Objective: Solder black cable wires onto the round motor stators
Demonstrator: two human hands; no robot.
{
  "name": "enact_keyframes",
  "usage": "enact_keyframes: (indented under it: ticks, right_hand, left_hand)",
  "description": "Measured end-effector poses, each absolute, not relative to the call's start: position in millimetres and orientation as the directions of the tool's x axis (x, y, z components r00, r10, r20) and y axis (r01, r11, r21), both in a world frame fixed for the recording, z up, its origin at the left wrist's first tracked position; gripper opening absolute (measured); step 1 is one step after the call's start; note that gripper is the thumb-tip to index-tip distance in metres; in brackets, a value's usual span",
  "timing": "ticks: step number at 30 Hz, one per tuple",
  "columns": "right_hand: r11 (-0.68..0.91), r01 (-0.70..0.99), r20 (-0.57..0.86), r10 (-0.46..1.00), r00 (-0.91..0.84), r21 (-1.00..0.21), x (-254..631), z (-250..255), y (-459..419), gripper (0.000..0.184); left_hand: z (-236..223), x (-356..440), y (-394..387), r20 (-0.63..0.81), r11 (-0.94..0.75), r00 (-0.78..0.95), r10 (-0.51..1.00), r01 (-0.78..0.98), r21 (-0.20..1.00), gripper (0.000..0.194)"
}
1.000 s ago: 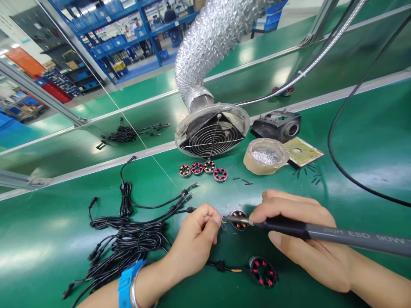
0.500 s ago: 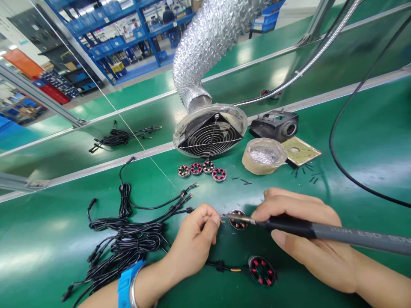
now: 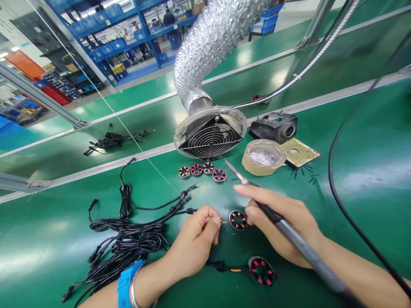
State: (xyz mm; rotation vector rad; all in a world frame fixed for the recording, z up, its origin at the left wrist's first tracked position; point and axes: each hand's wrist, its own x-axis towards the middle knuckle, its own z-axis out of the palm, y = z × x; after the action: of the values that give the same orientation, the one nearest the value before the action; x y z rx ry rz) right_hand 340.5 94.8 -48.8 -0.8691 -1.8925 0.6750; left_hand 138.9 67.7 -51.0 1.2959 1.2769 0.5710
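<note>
My left hand (image 3: 199,235), wearing a blue wristband, is closed in a pinch on a black cable (image 3: 192,211); thin coloured wire ends (image 3: 223,220) poke out past its fingertips. In my right hand (image 3: 282,222) is a soldering iron (image 3: 297,239), its metal tip angled up and left, clear of the wires. Right by that hand's fingertips lies a motor stator (image 3: 238,220) with copper windings; whether they touch it I cannot tell. Closer to me, a stator with red windings (image 3: 262,271) sits beside a cable with red and yellow wires (image 3: 221,266).
Bundled black cables (image 3: 125,239) cover the left side. Several stators (image 3: 202,170) stand in a row below a fume extractor (image 3: 210,132). To their right are a tape-wrapped bowl of solder bits (image 3: 263,157), a sponge tray (image 3: 301,152) and a black iron holder (image 3: 274,126).
My right hand has swung the soldering iron's tip up and away from the wire ends, and its fingers have come down beside the copper stator. My left hand has stayed in place.
</note>
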Motion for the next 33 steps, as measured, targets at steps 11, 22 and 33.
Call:
enact_keyframes:
  ticks: [11, 22, 33]
  right_hand:
    - [0.717, 0.216, 0.585, 0.676, -0.447, -0.663, 323, -59, 96, 0.027]
    - [0.697, 0.236, 0.563, 0.697, -0.444, -0.677, 319, -62, 92, 0.027]
    - [0.700, 0.298, 0.570, 0.707, -0.419, -0.650, 356, -36, 94, 0.036]
  left_hand:
    - [-40, 134, 70, -0.292, 0.066, 0.389, 0.874, 0.501, 0.863, 0.022]
    - [-52, 140, 75, -0.500, 0.480, 0.388, 0.774, 0.155, 0.863, 0.041]
    - [-46, 146, 73, -0.476, 0.417, 0.260, 0.840, 0.251, 0.874, 0.031]
